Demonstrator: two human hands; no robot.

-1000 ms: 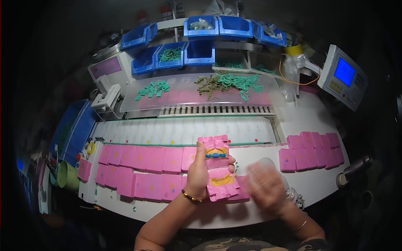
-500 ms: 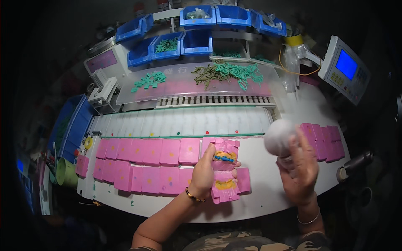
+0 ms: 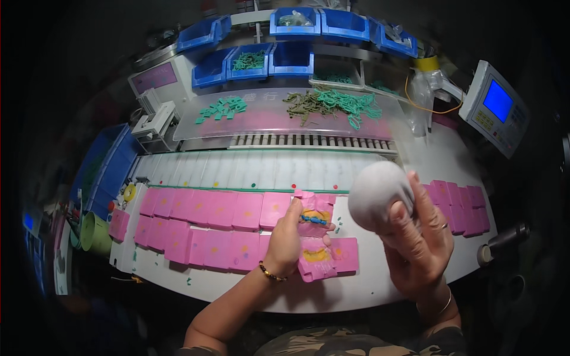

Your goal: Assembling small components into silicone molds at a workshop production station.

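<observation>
My left hand holds a pink rubber mold spread open, its two halves one above the other. Yellow-stained cavities show in both halves, and a row of small blue shapes lies in the upper one. Raised to the right of it, my right hand is closed around the gathered neck of a round white cloth pouch. The pouch hangs apart from the mold. Some fingers of my left hand are hidden behind the mold.
Two rows of closed pink molds cover the left of the white table; more pink molds stand at the right. Behind are a clear tray with green pieces, blue bins and a screen unit. A dark bottle lies right.
My right hand has brought the white pouch a little left toward the mold. Green crumbs now show on the table beside the mold. The whole view has shifted slightly.
</observation>
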